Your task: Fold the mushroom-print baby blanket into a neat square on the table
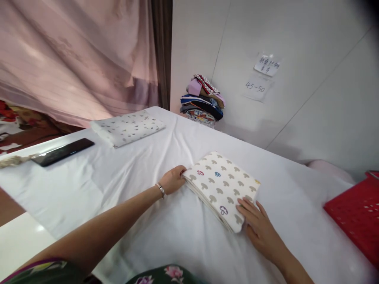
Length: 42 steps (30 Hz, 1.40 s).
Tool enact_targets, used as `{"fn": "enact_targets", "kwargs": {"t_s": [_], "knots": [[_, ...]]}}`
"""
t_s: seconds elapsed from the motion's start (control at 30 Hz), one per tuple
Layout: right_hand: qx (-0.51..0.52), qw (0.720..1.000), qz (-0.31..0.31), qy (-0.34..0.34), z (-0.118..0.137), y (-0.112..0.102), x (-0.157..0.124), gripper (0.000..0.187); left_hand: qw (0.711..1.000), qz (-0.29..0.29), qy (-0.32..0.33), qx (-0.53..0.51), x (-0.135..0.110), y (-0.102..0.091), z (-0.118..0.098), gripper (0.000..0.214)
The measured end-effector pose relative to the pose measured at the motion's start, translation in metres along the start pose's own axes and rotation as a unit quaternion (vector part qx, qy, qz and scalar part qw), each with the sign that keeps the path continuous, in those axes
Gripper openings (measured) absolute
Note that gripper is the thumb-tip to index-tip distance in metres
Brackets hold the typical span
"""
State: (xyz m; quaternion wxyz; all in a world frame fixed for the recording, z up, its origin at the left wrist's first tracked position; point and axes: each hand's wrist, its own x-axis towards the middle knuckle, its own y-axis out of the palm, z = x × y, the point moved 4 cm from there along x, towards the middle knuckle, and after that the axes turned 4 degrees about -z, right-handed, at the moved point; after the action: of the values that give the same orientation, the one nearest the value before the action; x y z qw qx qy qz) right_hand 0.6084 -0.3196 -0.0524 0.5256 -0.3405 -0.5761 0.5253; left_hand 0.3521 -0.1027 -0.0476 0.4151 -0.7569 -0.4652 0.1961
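A folded white cloth (pixel 222 185) printed with grey mushrooms and a few coloured ones lies on the white-covered table, its layers stacked along the near edge. At its left corner, my left hand (pixel 171 180) has its fingers closed on the cloth's edge; a bracelet circles that wrist. My right hand (pixel 259 227) rests at the right near side, fingers stretched out over the top layer and the thumb apart. Part of the left fingertips is hidden by the fold.
Toward the back left lies another folded white cloth (pixel 130 127) with small dark specks. Left of it is a flat black object (pixel 63 152). A red perforated basket (pixel 355 209) stands at right. Behind the table, folded clothes (pixel 203 98) are piled against the wall.
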Motion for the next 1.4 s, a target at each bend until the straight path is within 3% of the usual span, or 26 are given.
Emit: {"fn": "enact_targets", "kwargs": {"t_s": [0.13,0.3,0.6,0.83,1.0,1.17,1.4], "knots": [[0.017,0.999,-0.025,0.013,0.029,-0.008,0.001,0.050,0.992,0.018,0.109,-0.052,-0.003,0.001,-0.007,0.061],[-0.015,0.998,-0.053,-0.004,0.058,-0.001,0.005,0.050,0.992,0.042,0.101,-0.056,-0.003,0.005,-0.004,0.048],[-0.049,0.991,-0.124,-0.002,0.058,0.015,0.007,0.043,0.993,0.033,0.105,-0.031,0.004,0.009,0.001,0.039],[-0.054,0.989,-0.135,-0.009,0.058,0.015,0.004,0.048,0.968,-0.013,0.244,0.053,0.000,0.002,-0.006,0.043],[-0.064,0.986,-0.156,0.002,0.055,0.016,-0.001,0.052,0.962,0.027,0.262,0.070,0.003,0.005,0.002,0.033],[-0.077,0.984,-0.160,-0.025,0.058,0.024,-0.005,0.061,0.956,0.013,0.289,0.054,0.005,0.004,0.010,0.035],[-0.079,0.985,-0.151,0.013,0.064,0.026,-0.005,0.057,0.936,-0.031,0.348,0.048,-0.001,-0.005,-0.036,0.036]]}}
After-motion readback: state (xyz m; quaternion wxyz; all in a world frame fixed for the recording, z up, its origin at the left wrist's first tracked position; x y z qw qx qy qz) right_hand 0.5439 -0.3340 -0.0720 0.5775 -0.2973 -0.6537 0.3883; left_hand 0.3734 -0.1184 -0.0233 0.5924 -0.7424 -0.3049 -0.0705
